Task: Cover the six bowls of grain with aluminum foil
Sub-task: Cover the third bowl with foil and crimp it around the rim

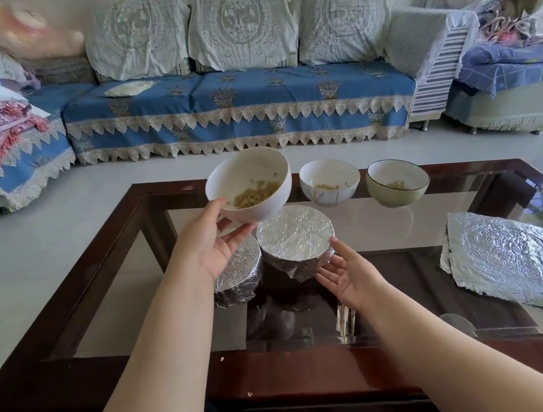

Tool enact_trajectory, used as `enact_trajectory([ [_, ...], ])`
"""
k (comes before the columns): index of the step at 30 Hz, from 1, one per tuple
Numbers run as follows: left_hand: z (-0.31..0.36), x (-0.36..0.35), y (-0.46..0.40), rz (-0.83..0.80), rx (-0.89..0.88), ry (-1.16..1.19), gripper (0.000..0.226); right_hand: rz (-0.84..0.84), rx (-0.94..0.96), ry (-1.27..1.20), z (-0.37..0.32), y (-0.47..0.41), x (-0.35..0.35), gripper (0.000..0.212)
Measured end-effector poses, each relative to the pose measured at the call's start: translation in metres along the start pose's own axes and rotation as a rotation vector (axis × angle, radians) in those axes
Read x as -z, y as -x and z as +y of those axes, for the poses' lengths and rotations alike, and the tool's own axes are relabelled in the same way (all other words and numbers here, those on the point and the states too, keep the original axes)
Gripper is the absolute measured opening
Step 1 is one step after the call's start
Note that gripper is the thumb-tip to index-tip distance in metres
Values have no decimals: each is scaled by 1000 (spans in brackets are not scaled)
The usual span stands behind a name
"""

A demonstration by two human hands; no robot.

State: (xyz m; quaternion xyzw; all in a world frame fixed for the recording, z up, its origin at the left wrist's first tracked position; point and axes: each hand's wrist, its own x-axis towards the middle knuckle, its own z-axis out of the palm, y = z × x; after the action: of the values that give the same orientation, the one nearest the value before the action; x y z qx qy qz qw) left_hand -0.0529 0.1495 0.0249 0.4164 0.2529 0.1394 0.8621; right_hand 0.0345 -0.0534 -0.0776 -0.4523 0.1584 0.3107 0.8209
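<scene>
Three uncovered bowls: one white bowl [248, 185] of grain tilted, gripped by left hand [214, 244] above glass table [408, 257]; two standing behind. Two foil-covered bowls [295, 237]. Loose foil sheets [512, 260] at right. Right hand [348, 273] open-fingered, touching the nearer covered bowl

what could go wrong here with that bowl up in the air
1. The left hand holds the white bowl tilted toward the camera, so the grain could slide out over the lower rim.
2. The grip looks light, from below, so the bowl might slip onto the foil-covered bowl under it and dent the foil.
3. The right hand near that covered bowl could tug its loose foil edge.
</scene>
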Motion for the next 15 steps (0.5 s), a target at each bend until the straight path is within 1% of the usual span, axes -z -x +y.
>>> enact_trajectory([
  [2, -4, -2, -1, -5, 17, -12, 15, 4, 8, 35, -4, -3, 1, 55],
  [5, -5, 0, -3, 30, 35, -11, 16, 30, 32, 101, -10, -7, 2, 53],
  [9, -7, 3, -5, 67, 50, -18, 30, 86, 83, 137, -18, -8, 3, 45],
  [11, -9, 2, -5, 63, 60, -5, 33, 105, 104, 132, -22, -8, 4, 41],
  [15, -13, -4, -4, 28, 86, 16, 25, 136, 124, 115, -31, -10, 9, 37],
])
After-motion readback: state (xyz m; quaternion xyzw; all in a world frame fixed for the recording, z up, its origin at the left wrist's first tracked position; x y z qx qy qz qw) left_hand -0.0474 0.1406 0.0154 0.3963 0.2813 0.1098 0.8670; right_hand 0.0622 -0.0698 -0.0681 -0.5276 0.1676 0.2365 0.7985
